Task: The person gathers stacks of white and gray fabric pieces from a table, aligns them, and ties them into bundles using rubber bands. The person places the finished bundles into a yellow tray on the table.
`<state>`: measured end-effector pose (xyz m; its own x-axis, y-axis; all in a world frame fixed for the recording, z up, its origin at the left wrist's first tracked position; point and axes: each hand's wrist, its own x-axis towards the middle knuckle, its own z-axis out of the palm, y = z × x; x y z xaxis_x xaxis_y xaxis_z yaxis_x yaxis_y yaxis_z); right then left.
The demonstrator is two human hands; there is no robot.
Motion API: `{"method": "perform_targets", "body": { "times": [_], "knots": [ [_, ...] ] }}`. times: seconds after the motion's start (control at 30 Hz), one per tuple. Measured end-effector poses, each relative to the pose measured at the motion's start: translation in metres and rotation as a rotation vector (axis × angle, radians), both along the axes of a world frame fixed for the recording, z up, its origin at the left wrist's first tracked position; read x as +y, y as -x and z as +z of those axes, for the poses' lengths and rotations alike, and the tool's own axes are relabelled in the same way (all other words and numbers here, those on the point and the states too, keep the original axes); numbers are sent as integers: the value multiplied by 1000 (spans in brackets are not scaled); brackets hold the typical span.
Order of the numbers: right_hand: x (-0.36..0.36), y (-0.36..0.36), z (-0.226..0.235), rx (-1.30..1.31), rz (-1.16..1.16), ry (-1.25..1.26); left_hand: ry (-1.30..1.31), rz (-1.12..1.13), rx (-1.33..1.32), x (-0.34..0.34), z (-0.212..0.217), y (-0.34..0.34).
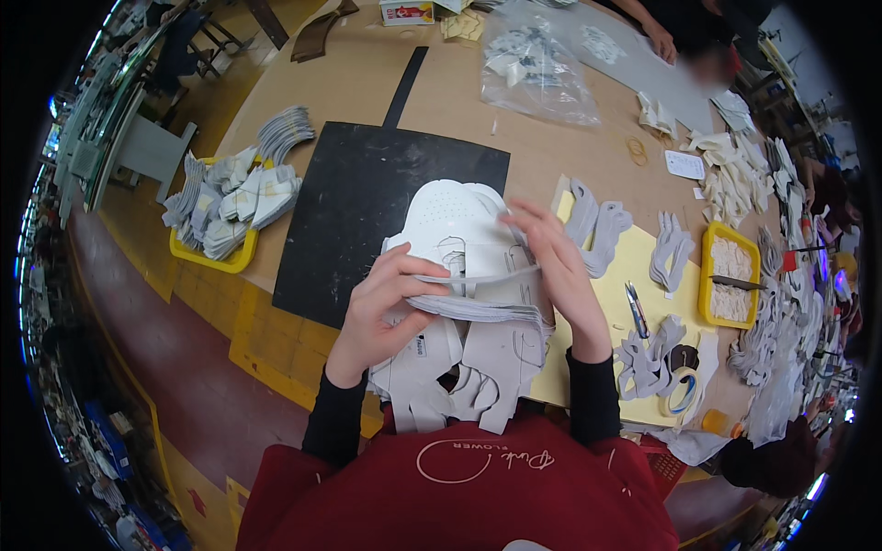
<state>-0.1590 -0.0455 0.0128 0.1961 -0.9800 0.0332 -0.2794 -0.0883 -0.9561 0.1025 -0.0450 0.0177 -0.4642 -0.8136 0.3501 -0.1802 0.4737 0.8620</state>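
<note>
My left hand point(390, 303) is closed round the left edge of a stack of grey fabric shoe-upper pieces point(482, 312), thumb below and fingers on top. The top piece is lifted apart from the stack, leaving a gap. At the stack's right side, my right hand point(560, 262) has its fingers stretched out and slightly blurred; its thumb is hidden. Just beyond lie white perforated shoe uppers point(450, 211) on a black mat point(340, 220). More grey upper pieces point(418, 372) hang down toward my red apron.
Left stands a yellow basket point(243, 257) heaped with grey pieces. Right, yellow sheeting point(634, 266) carries grey cut parts, a pen-like tool point(637, 309) and a tape roll point(678, 390). Farther right is a yellow tray point(730, 317); a plastic bag point(537, 69) and a person's hand point(661, 41) are beyond.
</note>
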Motion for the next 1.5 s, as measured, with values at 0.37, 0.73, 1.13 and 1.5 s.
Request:
{"method": "perform_targets", "body": {
  "times": [0.37, 0.73, 1.13, 1.5],
  "knots": [
    [1, -1, 1, 75, -84, -62, 34, 46, -75, 6, 0, 1],
    [6, 6, -5, -469, -25, -188, 5, 51, 30, 2, -1, -9],
    [5, -8, -19, 391, -193, 135, -26, 56, 26, 20, 19, -9],
    [6, -11, -18, 316, -309, 174, 143, -3, 4, 13, 12, -9]
  ]
}}
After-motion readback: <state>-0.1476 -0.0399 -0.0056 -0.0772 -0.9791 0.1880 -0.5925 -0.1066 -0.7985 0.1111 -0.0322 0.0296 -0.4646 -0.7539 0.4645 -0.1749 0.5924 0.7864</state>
